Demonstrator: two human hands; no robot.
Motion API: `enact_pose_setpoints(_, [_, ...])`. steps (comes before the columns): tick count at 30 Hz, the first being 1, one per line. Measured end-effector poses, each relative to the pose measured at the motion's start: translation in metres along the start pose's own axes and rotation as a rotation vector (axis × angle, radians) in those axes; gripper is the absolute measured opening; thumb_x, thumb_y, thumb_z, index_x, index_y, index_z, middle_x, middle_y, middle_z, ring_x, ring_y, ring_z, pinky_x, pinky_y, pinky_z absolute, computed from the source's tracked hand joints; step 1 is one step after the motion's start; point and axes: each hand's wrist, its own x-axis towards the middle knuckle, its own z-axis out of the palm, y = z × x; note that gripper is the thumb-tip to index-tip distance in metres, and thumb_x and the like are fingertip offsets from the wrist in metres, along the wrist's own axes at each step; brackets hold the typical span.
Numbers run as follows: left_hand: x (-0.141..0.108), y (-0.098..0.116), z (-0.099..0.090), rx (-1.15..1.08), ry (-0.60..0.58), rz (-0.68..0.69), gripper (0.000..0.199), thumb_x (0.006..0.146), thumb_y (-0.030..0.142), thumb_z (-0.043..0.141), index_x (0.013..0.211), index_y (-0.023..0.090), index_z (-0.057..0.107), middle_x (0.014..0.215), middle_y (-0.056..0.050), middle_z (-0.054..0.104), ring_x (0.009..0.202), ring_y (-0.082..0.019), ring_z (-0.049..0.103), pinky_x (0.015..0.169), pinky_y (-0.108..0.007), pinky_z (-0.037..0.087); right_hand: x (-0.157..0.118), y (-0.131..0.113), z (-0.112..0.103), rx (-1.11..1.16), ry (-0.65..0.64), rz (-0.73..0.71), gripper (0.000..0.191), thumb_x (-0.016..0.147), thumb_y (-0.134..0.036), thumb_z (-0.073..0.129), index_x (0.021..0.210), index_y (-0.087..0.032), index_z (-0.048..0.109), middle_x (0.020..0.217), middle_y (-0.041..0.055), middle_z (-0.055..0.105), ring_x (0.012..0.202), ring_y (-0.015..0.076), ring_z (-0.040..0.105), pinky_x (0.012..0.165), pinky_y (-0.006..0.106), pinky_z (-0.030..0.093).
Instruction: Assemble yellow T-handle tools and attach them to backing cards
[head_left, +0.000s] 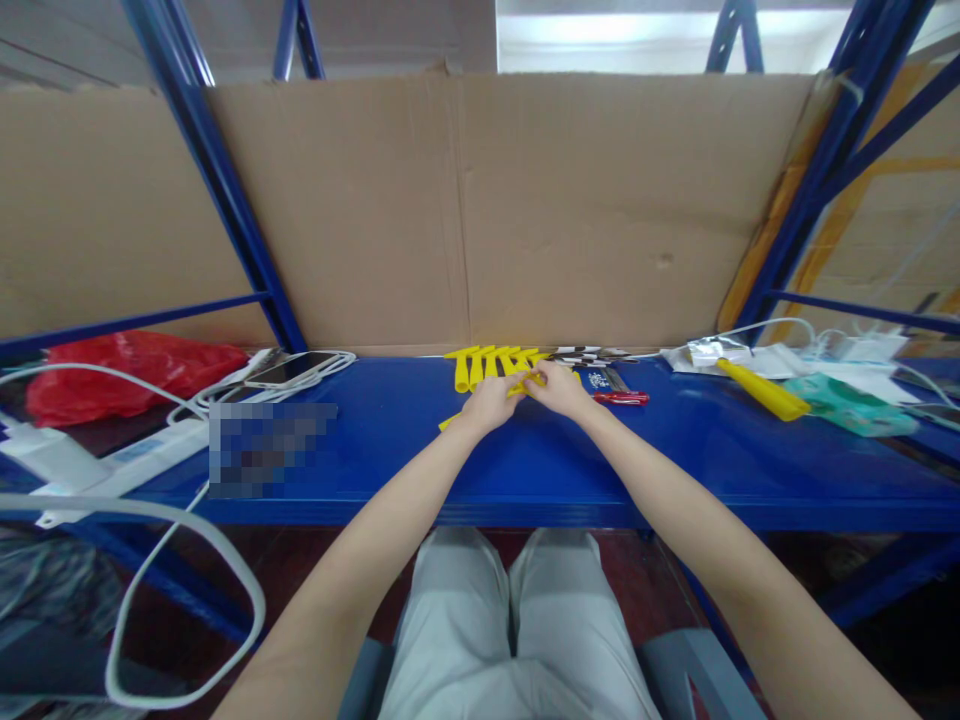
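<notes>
My left hand (491,401) is closed around a yellow plastic handle (448,423), whose one end sticks out at the left below the palm. At the other end of this handle, the fingers of my right hand (562,389) are pinched together, and the two hands nearly touch. Just behind them lies a row of several similar yellow handles (463,372), side by side. Some dark and light flat strips (592,353) are spread right of that row. Near my right hand lie a small dark printed packet (598,380) and a slim red tool (621,398). Fingers cover the middle of the held handle.
The blue table (375,450) backs onto a cardboard sheet (465,220) between blue posts. To the left are a red plastic bag (135,370), a phone (292,369), cables and a power strip (150,458). At right lie another yellow handle (765,390) and a green wrapper (851,405).
</notes>
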Motion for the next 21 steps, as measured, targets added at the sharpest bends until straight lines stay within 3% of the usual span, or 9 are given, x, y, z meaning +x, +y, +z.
enact_pose_setpoints(6, [0.002,-0.003,0.001,-0.001,-0.004,0.051,0.038,0.091,0.023,0.051,0.128,0.021,0.061,0.121,-0.011,0.067,0.110,-0.022,0.062,0.099,-0.037,0.045,0.005,0.010,0.000,0.270,-0.008,0.059,0.015,0.081,-0.019,0.051,0.084,-0.015,0.065,0.079,0.0027,0.066,0.071,0.0143,0.058,0.069,0.025,0.044])
enact_pose_setpoints(13, [0.004,-0.006,0.003,0.011,-0.002,0.050,0.040,0.092,0.023,0.049,0.130,0.019,0.059,0.123,-0.013,0.066,0.113,-0.023,0.060,0.100,-0.040,0.044,0.003,0.010,-0.010,0.719,-0.171,0.331,0.018,0.082,-0.010,0.054,0.097,-0.016,0.061,0.057,-0.0069,0.050,0.042,0.0065,0.041,0.042,0.018,0.032])
enact_pose_setpoints(17, [0.004,-0.004,0.002,0.027,-0.002,0.046,0.040,0.092,0.024,0.049,0.131,0.020,0.058,0.122,-0.012,0.066,0.113,-0.023,0.060,0.099,-0.040,0.044,0.000,0.006,-0.016,0.921,-0.228,0.460,0.007,0.082,-0.011,0.060,0.085,-0.017,0.057,0.051,-0.0069,0.048,0.040,0.0055,0.039,0.040,0.016,0.030])
enact_pose_setpoints(21, [0.003,-0.003,0.001,0.024,0.004,0.046,0.041,0.092,0.025,0.050,0.131,0.019,0.058,0.123,-0.013,0.065,0.114,-0.023,0.058,0.099,-0.038,0.043,-0.001,0.005,-0.018,0.995,-0.279,0.501,0.017,0.085,-0.014,0.059,0.070,-0.016,0.051,0.048,-0.0054,0.048,0.039,0.0046,0.038,0.040,0.016,0.030])
